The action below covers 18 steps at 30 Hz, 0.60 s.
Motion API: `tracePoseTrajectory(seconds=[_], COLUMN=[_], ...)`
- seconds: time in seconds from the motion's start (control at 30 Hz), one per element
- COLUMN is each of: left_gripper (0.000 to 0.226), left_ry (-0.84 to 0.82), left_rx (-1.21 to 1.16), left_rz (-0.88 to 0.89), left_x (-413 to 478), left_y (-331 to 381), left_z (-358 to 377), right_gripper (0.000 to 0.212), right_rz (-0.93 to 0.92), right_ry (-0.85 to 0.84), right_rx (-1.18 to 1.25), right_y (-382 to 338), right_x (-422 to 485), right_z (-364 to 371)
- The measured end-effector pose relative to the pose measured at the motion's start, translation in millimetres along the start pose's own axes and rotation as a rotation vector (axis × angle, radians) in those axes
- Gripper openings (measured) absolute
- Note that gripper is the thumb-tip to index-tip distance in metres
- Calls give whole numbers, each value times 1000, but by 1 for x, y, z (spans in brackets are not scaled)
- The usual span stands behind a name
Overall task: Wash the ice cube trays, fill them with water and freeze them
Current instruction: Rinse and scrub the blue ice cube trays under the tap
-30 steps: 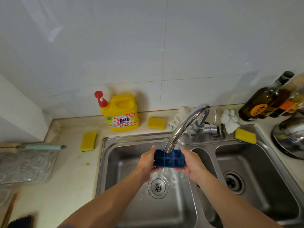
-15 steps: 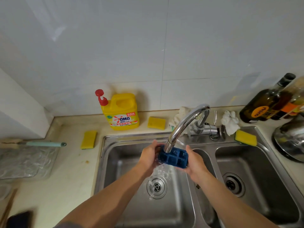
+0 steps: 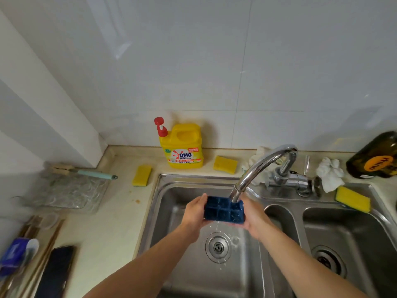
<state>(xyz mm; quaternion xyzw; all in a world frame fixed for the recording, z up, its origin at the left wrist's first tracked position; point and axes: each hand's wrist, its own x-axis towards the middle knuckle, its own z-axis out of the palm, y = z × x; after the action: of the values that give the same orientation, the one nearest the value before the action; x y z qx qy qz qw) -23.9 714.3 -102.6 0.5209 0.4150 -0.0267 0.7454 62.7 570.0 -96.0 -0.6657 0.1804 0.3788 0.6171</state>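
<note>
A small dark blue ice cube tray (image 3: 223, 210) with several square cells is held over the left basin of the steel sink (image 3: 171, 190), right under the spout of the curved chrome tap (image 3: 257, 166). My left hand (image 3: 194, 214) grips its left end and my right hand (image 3: 254, 216) grips its right end. The tray's open cells face up toward me. Water drips from its underside toward the drain (image 3: 218, 247).
A yellow dish soap jug (image 3: 183, 147) stands behind the sink. Yellow sponges lie at the left (image 3: 141, 175), behind the sink (image 3: 225, 164) and on the sink's right rim (image 3: 352, 198). A dark bottle (image 3: 373, 155), white cloth (image 3: 329, 174), glass tray (image 3: 71, 190), brush (image 3: 90, 173) and phone (image 3: 54, 272) sit around.
The tray was tilted with water pouring off it half a second ago; it is now held level again under the spout. The view has shifted slightly to the left.
</note>
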Motion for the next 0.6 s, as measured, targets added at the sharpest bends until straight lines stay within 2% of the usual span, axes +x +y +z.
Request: tracePoseTrajectory(seconds=[0.1, 0.27, 0.5, 0.6], left_gripper=[31, 24, 24, 21], left_ry=[53, -16, -130, -136], left_rx=[-37, -2, 121, 116], left_rz=[-81, -141, -86, -43], left_x=[5, 9, 5, 1], left_y=[-5, -15, -24, -19], left_z=[-1, 25, 74, 79], right_gripper=[32, 42, 55, 71], right_rz=[-23, -14, 21, 75], right_ry=[-21, 4, 80, 26], right_rx=[-18, -11, 19, 57], right_y=[-2, 6, 24, 26], right_x=[-6, -14, -29, -33], right_z=[-1, -27, -89, -93])
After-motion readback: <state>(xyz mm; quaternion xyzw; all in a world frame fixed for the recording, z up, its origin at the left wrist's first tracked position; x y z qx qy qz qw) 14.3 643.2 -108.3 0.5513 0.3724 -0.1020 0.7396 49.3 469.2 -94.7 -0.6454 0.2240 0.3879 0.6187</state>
